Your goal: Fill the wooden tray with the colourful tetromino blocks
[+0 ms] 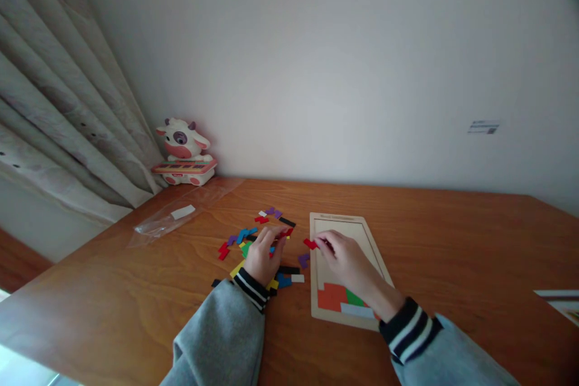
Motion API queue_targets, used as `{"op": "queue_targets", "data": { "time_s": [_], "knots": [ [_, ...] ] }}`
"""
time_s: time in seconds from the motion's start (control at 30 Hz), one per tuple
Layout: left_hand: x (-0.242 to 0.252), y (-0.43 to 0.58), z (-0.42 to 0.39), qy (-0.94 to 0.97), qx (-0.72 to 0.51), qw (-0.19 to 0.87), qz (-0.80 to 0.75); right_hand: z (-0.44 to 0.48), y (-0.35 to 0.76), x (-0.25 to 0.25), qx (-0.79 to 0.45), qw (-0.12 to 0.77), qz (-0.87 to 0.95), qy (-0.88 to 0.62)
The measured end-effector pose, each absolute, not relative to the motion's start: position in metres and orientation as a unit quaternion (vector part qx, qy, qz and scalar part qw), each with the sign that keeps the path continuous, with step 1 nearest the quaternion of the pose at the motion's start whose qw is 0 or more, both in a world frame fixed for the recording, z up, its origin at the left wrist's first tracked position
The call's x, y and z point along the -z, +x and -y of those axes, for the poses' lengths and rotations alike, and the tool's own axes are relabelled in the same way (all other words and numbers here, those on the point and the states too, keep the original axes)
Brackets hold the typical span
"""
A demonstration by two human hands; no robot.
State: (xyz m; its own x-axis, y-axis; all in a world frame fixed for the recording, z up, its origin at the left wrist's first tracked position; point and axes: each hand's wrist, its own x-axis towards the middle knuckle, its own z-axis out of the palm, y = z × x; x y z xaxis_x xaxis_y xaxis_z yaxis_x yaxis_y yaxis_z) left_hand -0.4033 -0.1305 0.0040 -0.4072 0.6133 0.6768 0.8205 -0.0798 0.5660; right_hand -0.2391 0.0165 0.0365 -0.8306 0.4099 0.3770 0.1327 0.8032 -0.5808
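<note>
My right hand (341, 251) pinches a red puzzle piece (310, 243) over the left side of a wooden puzzle board (324, 312). At the board's near end lie red-orange pieces (332, 297), a green piece (354, 298) and a white piece (356, 310). To the left, my left hand (265, 255) is over a loose spread of coloured pieces, its fingers curved round a red piece (288, 232) at the fingertips. Under and around that hand are yellow (237, 268), black (289, 270), blue (284, 281) and purple (304, 260) pieces, some partly hidden by it.
A clear plastic bag (165, 221) with a white label lies at the back left. Behind it sits a cow-shaped toy keyboard (184, 154) beside the curtain (67, 90). The wooden table (452, 253) meets a pale wall at its back edge.
</note>
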Motion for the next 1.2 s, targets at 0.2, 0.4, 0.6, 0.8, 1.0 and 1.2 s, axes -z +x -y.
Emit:
{"op": "queue_targets", "data": {
  "time_s": [0.2, 0.4, 0.6, 0.8, 1.0, 1.2],
  "knots": [
    [-0.015, -0.375, 0.097, -0.477, 0.560, -0.018, 0.677, -0.066, -0.164, -0.019, -0.428, 0.314, 0.807, -0.259],
    [0.000, -0.357, 0.076, -0.467, 0.576, -0.161, 0.651, -0.082, -0.145, 0.006, -0.613, 0.354, 0.637, -0.306],
    [0.006, -0.361, 0.090, -0.510, 0.501, -0.094, 0.693, -0.070, -0.148, -0.001, -0.668, 0.320, 0.607, -0.289],
    [-0.001, -0.357, 0.092, -0.562, 0.437, -0.016, 0.702, -0.082, -0.137, -0.002, -0.592, 0.267, 0.712, -0.267],
    [-0.003, -0.352, 0.094, -0.589, 0.411, -0.015, 0.696, -0.093, -0.121, -0.003, -0.478, 0.195, 0.813, -0.269],
    [0.001, -0.354, 0.093, -0.599, 0.405, -0.015, 0.691, -0.083, -0.121, -0.006, -0.386, 0.201, 0.859, -0.268]
  ]
}}
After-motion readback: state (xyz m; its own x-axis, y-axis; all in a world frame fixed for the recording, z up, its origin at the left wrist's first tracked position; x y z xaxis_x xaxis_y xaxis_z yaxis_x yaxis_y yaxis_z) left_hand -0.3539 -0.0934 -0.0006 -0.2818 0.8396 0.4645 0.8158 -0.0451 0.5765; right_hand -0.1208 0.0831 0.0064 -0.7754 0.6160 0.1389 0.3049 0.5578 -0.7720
